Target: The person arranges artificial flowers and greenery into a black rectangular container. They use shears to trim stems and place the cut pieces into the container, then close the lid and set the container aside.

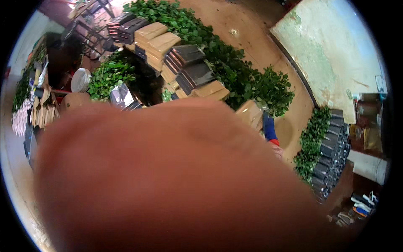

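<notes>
Head view: blurred hand (176, 168), brown-wrapped bundle (250, 113) partly hidden behind; fingers, apart or together, impossible to tell.

Beside the long row of faintly glossy green leaves (226, 63), smooth brown paper-like wrapped bundles (157, 42) have a soft sheen, and black plastic-like wrapped blocks (195, 77) look glossy. Right of the row, the pale green-white painted wall (323, 54) looks patchy.

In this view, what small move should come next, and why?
Probably drawing the blurred hand, left or right unclear, away from the camera: it covers most of the lower picture and partly hides the brown-wrapped bundles beside the green foliage.
</notes>
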